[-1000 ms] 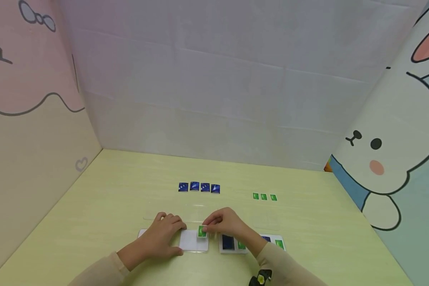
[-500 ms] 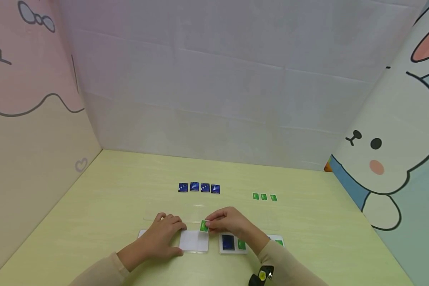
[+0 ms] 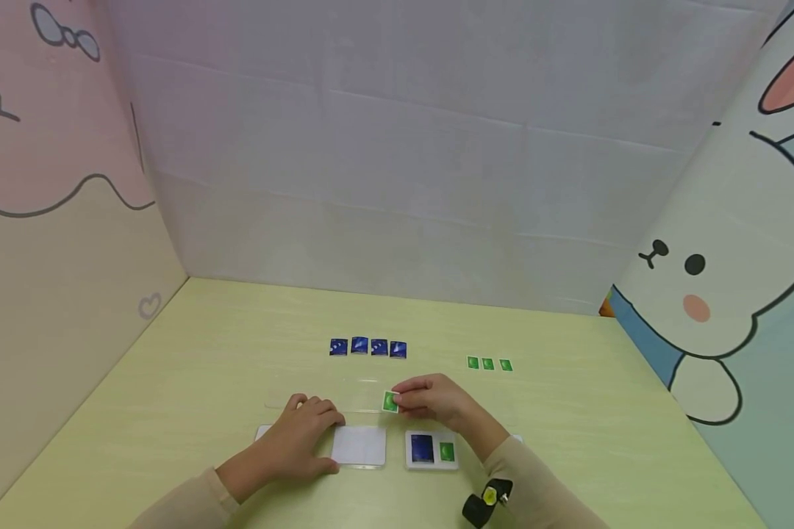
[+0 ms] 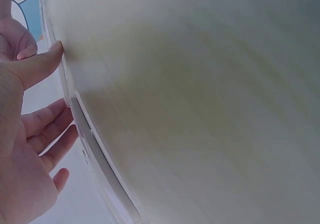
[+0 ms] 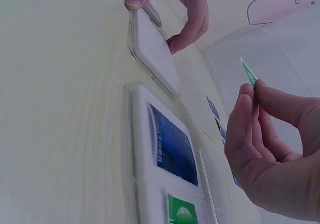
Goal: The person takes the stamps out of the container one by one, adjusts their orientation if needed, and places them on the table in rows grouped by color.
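Observation:
My right hand (image 3: 433, 397) pinches a small green picture card (image 3: 390, 401) between thumb and fingertips, above the table behind the white pieces. In the right wrist view that green card (image 5: 248, 74) shows nearly edge-on. My left hand (image 3: 301, 437) holds a blank white rectangular plate (image 3: 359, 446) with a clear rim, thumb at its near edge and fingers at its far edge. Right of it lies a similar white plate (image 3: 431, 466) bearing a dark blue card (image 3: 422, 448) and a green card (image 3: 447, 451). Another white plate (image 3: 262, 430) is mostly hidden behind my left hand.
Several dark blue cards (image 3: 379, 347) lie in a row farther back on the pale yellow table (image 3: 238, 330). Three green cards (image 3: 488, 364) lie to their right. Flat clear plastic pieces (image 3: 360, 383) lie between the cards and my hands. Walls (image 3: 397, 184) enclose the back and sides.
My right hand has lifted the green card off the blank white plate and moved it back and to the right. My left hand has stayed in place.

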`<state>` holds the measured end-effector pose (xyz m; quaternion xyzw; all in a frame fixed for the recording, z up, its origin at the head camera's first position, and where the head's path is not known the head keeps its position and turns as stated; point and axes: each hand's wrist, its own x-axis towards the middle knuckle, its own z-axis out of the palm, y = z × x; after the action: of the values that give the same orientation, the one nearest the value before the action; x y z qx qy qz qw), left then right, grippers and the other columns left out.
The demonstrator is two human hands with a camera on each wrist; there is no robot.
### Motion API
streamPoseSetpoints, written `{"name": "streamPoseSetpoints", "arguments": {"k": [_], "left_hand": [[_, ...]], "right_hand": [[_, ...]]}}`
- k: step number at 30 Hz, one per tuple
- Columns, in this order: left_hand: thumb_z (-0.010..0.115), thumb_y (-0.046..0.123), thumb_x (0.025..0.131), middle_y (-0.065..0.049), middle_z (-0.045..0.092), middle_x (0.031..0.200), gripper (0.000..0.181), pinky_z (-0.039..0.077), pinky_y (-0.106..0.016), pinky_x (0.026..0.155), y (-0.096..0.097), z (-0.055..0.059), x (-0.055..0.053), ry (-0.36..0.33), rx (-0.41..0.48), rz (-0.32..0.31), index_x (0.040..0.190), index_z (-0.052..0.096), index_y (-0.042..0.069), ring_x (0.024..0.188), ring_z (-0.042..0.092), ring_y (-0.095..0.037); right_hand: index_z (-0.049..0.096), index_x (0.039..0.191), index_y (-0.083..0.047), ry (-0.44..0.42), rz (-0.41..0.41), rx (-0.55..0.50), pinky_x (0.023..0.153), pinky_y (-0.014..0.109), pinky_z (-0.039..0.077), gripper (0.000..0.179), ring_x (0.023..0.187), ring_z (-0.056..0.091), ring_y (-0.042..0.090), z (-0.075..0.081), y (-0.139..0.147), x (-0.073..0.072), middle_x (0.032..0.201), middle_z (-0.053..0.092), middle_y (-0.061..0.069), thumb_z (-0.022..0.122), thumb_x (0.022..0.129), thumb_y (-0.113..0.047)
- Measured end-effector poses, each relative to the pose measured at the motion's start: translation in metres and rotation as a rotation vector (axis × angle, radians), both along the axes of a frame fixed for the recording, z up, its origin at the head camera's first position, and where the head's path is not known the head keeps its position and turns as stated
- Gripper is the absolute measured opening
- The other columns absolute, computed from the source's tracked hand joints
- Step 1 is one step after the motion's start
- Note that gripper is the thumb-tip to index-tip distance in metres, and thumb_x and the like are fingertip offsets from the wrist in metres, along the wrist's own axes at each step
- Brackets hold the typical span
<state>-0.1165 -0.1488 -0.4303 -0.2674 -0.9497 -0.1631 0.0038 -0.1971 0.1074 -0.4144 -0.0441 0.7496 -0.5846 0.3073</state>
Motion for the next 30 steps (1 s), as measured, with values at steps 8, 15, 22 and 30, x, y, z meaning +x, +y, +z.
{"name": "streamPoseSetpoints", "arguments": {"k": [8,15,22,30], "left_hand": [[0.082,0.042,0.068,0.001,0.064,0.106,0.054,0.035,-0.049,0.095,0.0,0.001,0.0,0.009,0.0,-0.001,0.109,0.065,0.011,0.1,0.056,-0.018],[0.081,0.043,0.069,0.001,0.064,0.106,0.054,0.036,-0.049,0.095,0.0,0.0,0.0,0.008,-0.001,-0.005,0.11,0.065,0.012,0.1,0.056,-0.018],[0.081,0.043,0.069,0.0,0.064,0.106,0.054,0.035,-0.049,0.095,0.0,0.002,0.0,0.004,0.0,-0.005,0.11,0.065,0.011,0.1,0.055,-0.018],[0.082,0.043,0.068,0.001,0.064,0.106,0.054,0.036,-0.049,0.095,0.0,0.001,0.0,0.013,-0.001,-0.008,0.11,0.065,0.011,0.099,0.056,-0.017]], "right_hand": [[0.066,0.116,0.002,-0.019,-0.023,-0.006,0.077,0.025,0.057,0.031,0.078,0.066,0.011,0.002,0.008,-0.009,0.091,0.072,0.001,0.067,0.089,-0.012],[0.066,0.116,0.002,-0.032,0.015,-0.012,0.073,0.022,0.055,0.031,0.076,0.065,0.009,0.005,0.016,-0.019,0.088,0.071,-0.002,0.067,0.088,-0.012],[0.067,0.113,0.002,-0.039,0.052,-0.003,0.071,0.022,0.054,0.028,0.074,0.063,0.009,0.003,0.027,-0.031,0.083,0.07,-0.004,0.068,0.088,-0.012],[0.066,0.115,0.0,-0.059,0.044,0.012,0.072,0.021,0.054,0.03,0.075,0.063,0.01,0.004,0.037,-0.041,0.086,0.07,-0.002,0.067,0.089,-0.014]]}}
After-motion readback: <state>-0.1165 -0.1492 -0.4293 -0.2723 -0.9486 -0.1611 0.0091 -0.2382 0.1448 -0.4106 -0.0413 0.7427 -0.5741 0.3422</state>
